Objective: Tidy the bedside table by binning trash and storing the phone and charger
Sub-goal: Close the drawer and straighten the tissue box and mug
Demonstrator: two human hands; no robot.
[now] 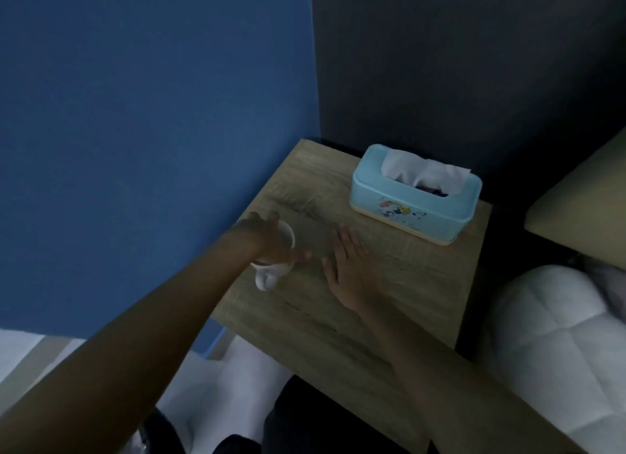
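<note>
— Bedside table (389, 301) first: how much is left on it?

— Very little. On the wooden top I see a white mug (271, 267) near the left edge and a pale blue tissue box (415, 196) at the back right, with a tissue standing out of its slot. No phone, no charger and no loose trash show on the surface.

— So the binning and the storing are done?

— I judge them likely done, or nearly so, but I see no bin or drawer, so I cannot confirm where those things went.

— And the hands?

— The left hand (267, 240) is curled over the mug, fingers wrapped round its rim and body, with the handle pointing toward the person. The right hand (349, 270) lies flat just beside it, fingers spread and relaxed on the wood, gripping nothing.

— What remains, then?

— Probably only setting the mug in its place; the tissue box looks settled against the back.
</note>
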